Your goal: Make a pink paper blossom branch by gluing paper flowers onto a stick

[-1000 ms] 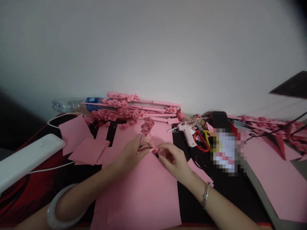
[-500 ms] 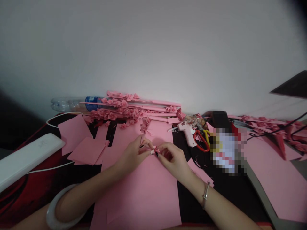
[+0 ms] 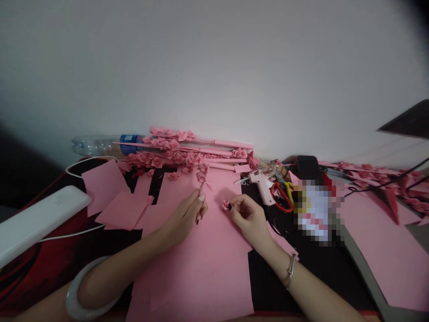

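Over the large pink paper sheets (image 3: pixel 208 277), my left hand (image 3: pixel 186 215) is closed around a thin paper stem. Small folded pink blossoms (image 3: pixel 202 173) top that stem, which points away from me. My right hand (image 3: pixel 250 219) pinches a small curled paper flower (image 3: pixel 225 205) between thumb and fingertips. A gap separates the flower from the stem. The lower part of the stem is hidden by my left fingers.
Finished paper flower stalks (image 3: pixel 181 156) lie along the wall beside a plastic bottle (image 3: pixel 97 145). To the right are a glue gun (image 3: pixel 263 185), red-handled scissors (image 3: pixel 282 198) and a black phone-like object (image 3: pixel 308 169). Pink squares (image 3: pixel 122 209) and a white power strip (image 3: pixel 43 219) lie left.
My hands have drawn apart. The small flower, pinched between both hands before, has moved right and slightly up in my right hand alone. My left hand has turned, with the stem upright.
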A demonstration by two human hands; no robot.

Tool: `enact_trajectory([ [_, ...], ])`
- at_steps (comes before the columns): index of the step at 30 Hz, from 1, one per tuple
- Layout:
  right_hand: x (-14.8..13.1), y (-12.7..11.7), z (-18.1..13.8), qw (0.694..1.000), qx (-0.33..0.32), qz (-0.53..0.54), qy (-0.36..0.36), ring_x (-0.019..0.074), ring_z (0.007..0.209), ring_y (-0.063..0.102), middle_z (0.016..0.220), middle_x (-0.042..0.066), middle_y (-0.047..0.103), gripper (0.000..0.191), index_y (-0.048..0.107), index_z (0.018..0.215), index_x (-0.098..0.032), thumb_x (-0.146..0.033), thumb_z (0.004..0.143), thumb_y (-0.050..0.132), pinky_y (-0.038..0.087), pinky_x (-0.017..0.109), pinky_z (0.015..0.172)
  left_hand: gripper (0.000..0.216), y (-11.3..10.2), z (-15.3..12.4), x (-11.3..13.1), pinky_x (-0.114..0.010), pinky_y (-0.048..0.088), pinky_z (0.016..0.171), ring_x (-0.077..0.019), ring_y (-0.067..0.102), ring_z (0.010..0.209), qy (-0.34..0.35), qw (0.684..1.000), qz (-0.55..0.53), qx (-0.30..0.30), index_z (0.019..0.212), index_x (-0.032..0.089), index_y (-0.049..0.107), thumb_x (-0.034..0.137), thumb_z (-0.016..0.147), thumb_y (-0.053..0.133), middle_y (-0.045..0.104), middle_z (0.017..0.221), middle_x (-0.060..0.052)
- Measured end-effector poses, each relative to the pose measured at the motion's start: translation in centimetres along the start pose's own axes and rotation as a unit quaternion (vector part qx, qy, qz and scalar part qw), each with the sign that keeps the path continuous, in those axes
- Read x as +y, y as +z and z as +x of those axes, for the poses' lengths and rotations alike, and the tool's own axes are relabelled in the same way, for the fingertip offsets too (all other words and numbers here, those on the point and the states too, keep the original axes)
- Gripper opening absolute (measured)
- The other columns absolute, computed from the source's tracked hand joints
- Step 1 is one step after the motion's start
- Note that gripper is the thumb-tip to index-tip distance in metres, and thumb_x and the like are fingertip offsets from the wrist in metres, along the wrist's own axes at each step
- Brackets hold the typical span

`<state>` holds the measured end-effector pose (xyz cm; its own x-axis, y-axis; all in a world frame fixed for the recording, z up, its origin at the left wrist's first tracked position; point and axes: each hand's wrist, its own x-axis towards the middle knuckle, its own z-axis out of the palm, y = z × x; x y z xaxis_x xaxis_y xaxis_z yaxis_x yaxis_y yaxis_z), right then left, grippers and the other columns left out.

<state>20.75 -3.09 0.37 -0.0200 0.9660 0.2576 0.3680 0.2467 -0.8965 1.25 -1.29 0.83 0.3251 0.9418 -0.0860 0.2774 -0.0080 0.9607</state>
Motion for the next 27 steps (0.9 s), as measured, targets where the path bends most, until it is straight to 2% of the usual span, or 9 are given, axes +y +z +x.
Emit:
enact_trajectory([
  [3,0.0,0.0,0.0,1.000,0.010,0.018,0.009,0.0122,0.058,0.052,0.067,-0.001,0.058,0.005,0.062,0.082,-0.020,-0.020,0.079,0.058,0.043,0.023,0.054,0.037,-0.2,-0.2,0.4,-0.033,0.035,0.058,-0.0176,0.040,0.057,0.014,0.999,0.034,-0.002,0.065,0.025,0.033,0.039,0.099,0.028,0.039,0.060,0.003],
  [6,0.1,-0.1,-0.1,1.000,0.017,0.021,0.009,0.0122,0.058,0.054,0.067,-0.001,0.061,0.005,0.063,0.083,-0.020,-0.021,0.079,0.060,0.046,0.023,0.055,0.034,-0.2,-0.3,0.6,-0.032,0.032,0.055,-0.0172,0.037,0.055,-0.002,0.999,0.031,-0.018,0.067,0.025,0.031,0.036,0.099,0.029,0.037,0.059,0.003],
  [12,0.3,0.1,-0.3,0.995,0.006,0.094,0.044,0.0121,0.052,0.060,0.068,0.000,0.066,0.008,0.059,0.088,-0.021,-0.023,0.081,0.061,0.050,0.023,0.048,0.027,-0.1,-0.3,0.6,-0.030,0.033,0.056,-0.0155,0.038,0.058,-0.012,1.000,-0.007,-0.028,0.069,0.024,0.036,0.032,0.095,0.038,0.040,0.065,0.003],
  [17,0.3,0.2,-0.2,0.987,-0.007,0.148,0.058,0.0162,0.058,0.068,0.069,0.001,0.068,0.013,0.056,0.091,-0.022,-0.031,0.084,0.063,0.058,0.028,0.054,0.019,0.1,-0.3,0.6,-0.026,0.034,0.050,-0.0130,0.038,0.053,-0.053,0.995,-0.053,-0.061,0.079,0.024,0.043,0.038,0.092,0.044,0.042,0.066,0.005],
  [20,0.1,0.2,-0.2,0.988,-0.002,0.148,0.049,0.0132,0.052,0.064,0.068,-0.002,0.064,0.010,0.056,0.093,-0.022,-0.029,0.087,0.060,0.055,0.026,0.050,0.027,0.2,-0.1,0.8,-0.024,0.032,0.048,-0.0114,0.038,0.050,-0.061,0.993,-0.054,-0.081,0.074,0.022,0.045,0.044,0.089,0.049,0.043,0.061,0.005],
  [24,-0.2,0.1,-0.4,0.996,0.033,0.086,0.022,0.0096,0.047,0.053,0.067,-0.004,0.055,0.008,0.059,0.093,-0.022,-0.022,0.085,0.058,0.046,0.021,0.044,0.036,0.4,-0.1,1.2,-0.025,0.032,0.048,-0.0114,0.042,0.049,-0.062,0.994,-0.034,-0.086,0.064,0.019,0.054,0.048,0.087,0.051,0.049,0.056,0.002],
  [27,-0.5,0.1,-0.8,0.998,0.036,0.048,-0.002,0.0099,0.048,0.051,0.068,-0.002,0.056,0.009,0.059,0.093,-0.022,-0.020,0.085,0.056,0.043,0.021,0.043,0.036,0.8,-0.3,1.2,-0.025,0.033,0.046,-0.0116,0.043,0.046,-0.068,0.992,-0.037,-0.096,0.064,0.019,0.057,0.048,0.086,0.051,0.050,0.053,0.002],
])
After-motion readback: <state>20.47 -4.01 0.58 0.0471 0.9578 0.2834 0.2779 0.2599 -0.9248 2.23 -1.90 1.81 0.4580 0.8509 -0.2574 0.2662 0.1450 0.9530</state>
